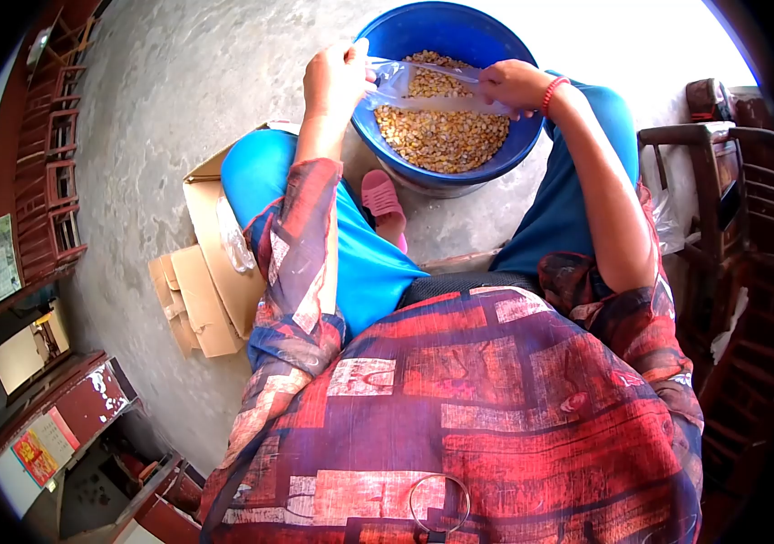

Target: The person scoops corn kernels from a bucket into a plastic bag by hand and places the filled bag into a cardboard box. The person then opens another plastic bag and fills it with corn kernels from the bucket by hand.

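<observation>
A clear plastic bag [396, 82] is stretched between my two hands above a blue tub [373, 150]. My left hand [334, 80] pinches one end of the bag at the tub's left rim. On the other side my right hand [516, 86], with a red bracelet [553, 94] at the wrist, grips the other end near the right rim. Yellow corn kernels [446, 140] lie in the tub below, and more of them show through and behind the plastic. Whether any kernels are inside the bag I cannot tell.
Flattened cardboard [210, 295] lies on the concrete floor [160, 118] by my left leg. Wooden chairs [704, 154] stand close on the right. Several more wooden chairs [58, 154] line the left wall. My foot in a pink shoe [380, 195] is beside the tub.
</observation>
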### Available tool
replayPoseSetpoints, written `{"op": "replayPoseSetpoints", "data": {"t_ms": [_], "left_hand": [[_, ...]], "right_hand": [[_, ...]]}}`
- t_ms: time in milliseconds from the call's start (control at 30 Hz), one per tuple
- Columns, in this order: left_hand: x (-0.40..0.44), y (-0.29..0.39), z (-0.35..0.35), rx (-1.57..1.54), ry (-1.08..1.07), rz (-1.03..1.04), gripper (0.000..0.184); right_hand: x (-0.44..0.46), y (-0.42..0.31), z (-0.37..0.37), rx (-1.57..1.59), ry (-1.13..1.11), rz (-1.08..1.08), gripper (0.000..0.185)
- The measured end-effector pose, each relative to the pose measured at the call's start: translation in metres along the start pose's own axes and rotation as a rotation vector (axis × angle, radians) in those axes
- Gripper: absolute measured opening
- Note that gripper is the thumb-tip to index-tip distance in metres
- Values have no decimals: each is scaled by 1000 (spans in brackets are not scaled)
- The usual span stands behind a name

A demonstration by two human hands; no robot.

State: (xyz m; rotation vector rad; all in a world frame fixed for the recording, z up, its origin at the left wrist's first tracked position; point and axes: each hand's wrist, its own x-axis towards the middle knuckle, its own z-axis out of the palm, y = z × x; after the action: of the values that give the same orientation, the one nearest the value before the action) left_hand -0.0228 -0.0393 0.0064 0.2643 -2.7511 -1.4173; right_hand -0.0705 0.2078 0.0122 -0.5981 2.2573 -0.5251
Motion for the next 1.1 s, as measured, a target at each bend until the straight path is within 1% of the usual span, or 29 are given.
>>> {"op": "replayPoseSetpoints", "data": {"t_ms": [33, 67, 100, 133, 167, 233, 267, 300, 367, 400, 433, 467, 500, 533, 567, 600, 633, 667, 700, 733, 767, 800, 833, 900, 933, 967, 1033, 1067, 1100], "left_hand": [[-1, 4, -3, -54, -13, -44, 31], [-2, 8, -3, -56, -14, -42, 31], [-5, 14, -4, -230, -20, -69, 27], [-6, 17, -3, -405, -25, -97, 24], [-6, 16, 0, -404, -24, -97, 24], [-4, 15, 1, -664, -56, -94, 19], [-4, 13, -1, -722, -84, -132, 22], [-3, 11, -1, -723, -82, -132, 22], [3, 4, 3, -918, -47, -96, 26], [6, -1, 8, -925, -49, -38, 36], [5, 1, 6, -925, -49, -38, 36], [5, 3, 4, -856, -69, -58, 37], [3, 5, 1, -787, -89, -79, 38], [0, 8, 4, -787, -88, -81, 38], [-4, 11, 10, -701, -20, 46, 40], [-5, 13, 13, -614, 47, 174, 42], [-5, 13, 15, -614, 47, 173, 42], [-5, 11, 15, -457, -8, 149, 44], [-6, 14, 14, -298, -62, 125, 47], [-8, 16, 12, -214, -55, 114, 47], [-9, 18, 11, -214, -54, 113, 47], [-10, 19, 10, -186, -15, 129, 46], [-10, 20, 10, -158, 24, 146, 44], [-10, 23, 12, -169, 70, 164, 43], [-10, 25, 12, -179, 115, 182, 42], [-10, 26, 10, -177, 114, 182, 42], [-14, 33, 9, -282, 15, 236, 39], [-13, 33, 10, -283, 15, 238, 39], [-11, 31, 13, -348, -60, 242, 37]], "right_hand": [[4, 2, 3, 1, 0, 2, 25], [7, 6, 5, -8, 25, -60, 25], [8, 6, 6, -17, 49, -124, 25], [9, 6, 7, 31, 63, -110, 21], [10, 7, 10, 31, 63, -111, 21], [10, 4, 14, -40, 169, -56, 20], [15, 9, 18, -40, 168, -56, 20], [18, 11, 20, -145, 142, -201, 19], [22, 16, 23, -251, 116, -346, 20], [9, 2, 20, -166, -53, -176, 21], [0, -11, 17, -80, -222, -4, 22], [-1, -16, 17, -157, -246, -13, 21], [0, -15, 19, -158, -248, -12, 21], [4, -9, 23, -233, -132, -138, 20], [8, -5, 26, -307, -15, -263, 18], [13, -3, 26, -307, -15, -263, 18], [18, 2, 26, -303, 139, -294, 17], [22, 5, 26, -300, 293, -323, 17], [22, 4, 25, -301, 293, -323, 17], [23, 3, 24, -300, 449, -349, 16], [25, 2, 23, -297, 605, -374, 16], [19, -8, 19, -272, 636, -435, 15], [22, -10, 20, -272, 636, -435, 15], [30, -11, 25, -38, 521, -576, 14], [29, -16, 28, -4, 427, -561, 16], [38, -16, 36, -58, 399, -539, 19], [46, -21, 52, -202, 380, -340, 27], [54, -16, 57, -215, 335, -356, 44], [56, -16, 63, -214, 337, -356, 44]]}}
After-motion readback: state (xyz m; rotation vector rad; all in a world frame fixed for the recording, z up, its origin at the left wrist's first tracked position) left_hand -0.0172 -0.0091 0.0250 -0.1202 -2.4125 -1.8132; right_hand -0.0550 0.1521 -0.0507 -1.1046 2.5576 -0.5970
